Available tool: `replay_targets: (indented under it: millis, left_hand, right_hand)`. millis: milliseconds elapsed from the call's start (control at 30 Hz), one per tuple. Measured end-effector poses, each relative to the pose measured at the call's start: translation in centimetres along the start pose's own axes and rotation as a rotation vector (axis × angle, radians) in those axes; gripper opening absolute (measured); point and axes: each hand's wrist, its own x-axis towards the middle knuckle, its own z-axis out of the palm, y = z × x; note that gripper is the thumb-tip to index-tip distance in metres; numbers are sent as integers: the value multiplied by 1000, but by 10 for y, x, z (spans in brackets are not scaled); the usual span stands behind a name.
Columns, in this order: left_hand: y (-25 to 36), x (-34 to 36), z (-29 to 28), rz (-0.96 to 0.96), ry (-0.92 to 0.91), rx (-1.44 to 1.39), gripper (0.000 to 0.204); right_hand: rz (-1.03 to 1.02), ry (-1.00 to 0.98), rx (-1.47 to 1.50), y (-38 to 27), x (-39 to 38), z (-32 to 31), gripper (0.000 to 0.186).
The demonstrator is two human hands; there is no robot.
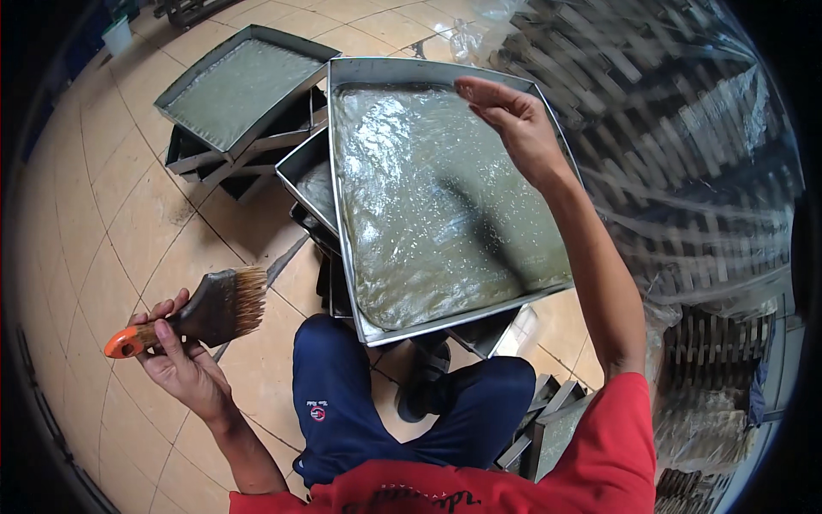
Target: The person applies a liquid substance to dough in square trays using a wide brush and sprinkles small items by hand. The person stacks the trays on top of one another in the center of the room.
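My left hand [181,361] grips a wide paintbrush [224,308] with pale brown bristles, a dark body and an orange-tipped handle, out left of the trays. My right hand [509,120] is raised over the upper right of a big square metal tray [402,188], its fingers held together; what they hold, if anything, is too small to make out. A glossy greenish-grey layer coats the tray's bottom, scattered with small pale specks, and my arm's shadow falls across it. This tray rests on other stacked trays [301,176] in front of my knees.
A second stack of coated trays [244,90] stands behind on the left on the tiled floor [128,214]. Plastic-wrapped stacks of metal pieces [651,128] fill the right side. More trays [556,428] lean low beside my right leg. A white bucket [117,38] sits far back left.
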Motion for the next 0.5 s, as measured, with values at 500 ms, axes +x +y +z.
replay_targets:
  millis: [500]
  left_hand:
    - [16, 24, 32, 92, -94, 100, 22]
  right_hand:
    - [388, 301, -724, 79, -164, -185, 53]
